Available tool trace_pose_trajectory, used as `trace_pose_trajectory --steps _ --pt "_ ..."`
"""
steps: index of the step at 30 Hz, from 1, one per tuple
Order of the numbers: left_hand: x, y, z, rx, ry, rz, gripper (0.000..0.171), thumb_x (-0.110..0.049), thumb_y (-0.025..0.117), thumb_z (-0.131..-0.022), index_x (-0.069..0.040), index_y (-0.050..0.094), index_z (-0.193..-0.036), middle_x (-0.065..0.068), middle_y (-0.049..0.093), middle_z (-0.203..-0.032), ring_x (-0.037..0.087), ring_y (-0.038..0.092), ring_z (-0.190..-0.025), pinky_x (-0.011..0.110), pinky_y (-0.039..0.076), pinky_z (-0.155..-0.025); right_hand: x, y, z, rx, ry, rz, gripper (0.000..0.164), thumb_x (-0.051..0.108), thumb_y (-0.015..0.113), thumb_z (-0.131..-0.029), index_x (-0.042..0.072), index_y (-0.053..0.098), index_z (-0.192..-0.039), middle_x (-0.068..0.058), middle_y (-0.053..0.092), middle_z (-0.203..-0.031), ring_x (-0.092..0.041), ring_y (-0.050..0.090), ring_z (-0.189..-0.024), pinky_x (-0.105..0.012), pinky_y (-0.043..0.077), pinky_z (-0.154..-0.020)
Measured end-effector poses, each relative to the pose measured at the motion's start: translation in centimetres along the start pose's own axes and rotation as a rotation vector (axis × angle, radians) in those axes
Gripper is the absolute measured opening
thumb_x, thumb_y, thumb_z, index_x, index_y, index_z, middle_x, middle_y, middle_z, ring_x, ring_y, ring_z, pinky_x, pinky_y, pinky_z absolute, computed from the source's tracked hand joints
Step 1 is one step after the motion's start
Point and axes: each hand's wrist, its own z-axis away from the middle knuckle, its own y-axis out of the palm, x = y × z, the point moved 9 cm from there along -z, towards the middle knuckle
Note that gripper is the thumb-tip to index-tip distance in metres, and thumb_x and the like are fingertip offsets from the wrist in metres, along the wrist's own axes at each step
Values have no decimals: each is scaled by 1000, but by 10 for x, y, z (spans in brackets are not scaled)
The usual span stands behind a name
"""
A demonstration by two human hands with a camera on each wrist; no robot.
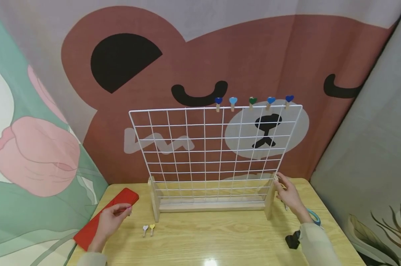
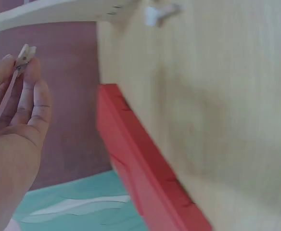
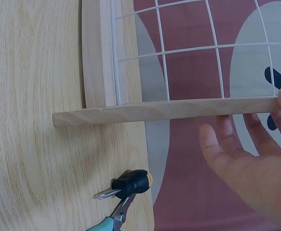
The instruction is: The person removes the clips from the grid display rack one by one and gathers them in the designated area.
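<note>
My left hand (image 1: 112, 221) pinches a small wooden clothespin (image 2: 24, 60) between thumb and fingertips, above a red case (image 1: 105, 216). A white wire grid rack (image 1: 204, 162) stands upright in a wooden base (image 1: 213, 207) on the table. At its right side my right hand (image 1: 289, 194) holds the upper end of the wooden side post (image 3: 164, 109), with the thumb at the end and the fingers beside it. Several heart-topped clothespins in blue and green, such as the green one (image 1: 252, 101), are clipped along the right part of the top wire.
A white heart clothespin (image 1: 145, 229) and a yellow one (image 1: 152, 229) lie on the table, front left. Behind the right post are a stubby screwdriver (image 3: 131, 183) and teal-handled pliers (image 3: 112, 222). A black object (image 1: 292, 240) sits by the right sleeve. Printed curtains hang around the table.
</note>
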Motion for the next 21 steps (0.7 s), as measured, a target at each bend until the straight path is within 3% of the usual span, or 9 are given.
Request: trace_pose_trajectory --steps 5,15,21 --pt "21 9 6 27 -36 -56 15 -8 75 -83 0 73 -95 4 71 -80 4 65 -66 19 52 -60 -1 -2 0 -8 7 12 55 23 37 -105 -3 18 -150 -37 33 -141 -48 48 -115 -32 54 -70" --pt "46 36 16 65 -76 -129 11 -4 76 -80 -1 73 -90 6 72 -82 5 64 -68 22 52 -60 -1 -3 0 -2 4 15 57 26 37 -105 -3 16 -151 -37 32 -141 -50 45 -118 -35 54 -73" --pt "63 50 19 108 -147 -170 8 -7 77 -80 -4 72 -86 4 71 -79 7 64 -69 21 51 -62 -3 -1 -2 0 2 9 57 25 37 -105 -3 17 -151 -37 32 -141 -51 45 -119 -34 54 -72"
